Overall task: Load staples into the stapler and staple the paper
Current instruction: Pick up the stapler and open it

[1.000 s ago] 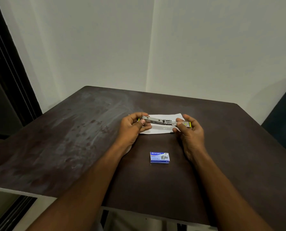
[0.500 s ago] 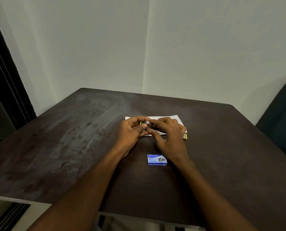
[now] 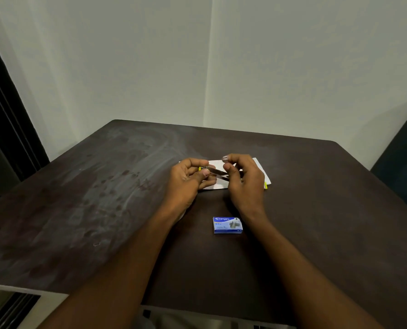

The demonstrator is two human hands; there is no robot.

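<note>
Over the middle of the dark desk [image 3: 102, 198], the left hand [image 3: 185, 184] grasps the left end of the stapler [image 3: 217, 173], thumb and fingers pinched on its metal bar, which slants down to the right above the white paper [image 3: 260, 168]. The right hand [image 3: 244, 184] is curled over the stapler's right part with its fingertips at the metal, a yellow end showing past its right edge; whether it truly grips cannot be told. The blue staple box [image 3: 227, 225] lies closed on the desk nearer the person, between the forearms, apart from both hands.
</note>
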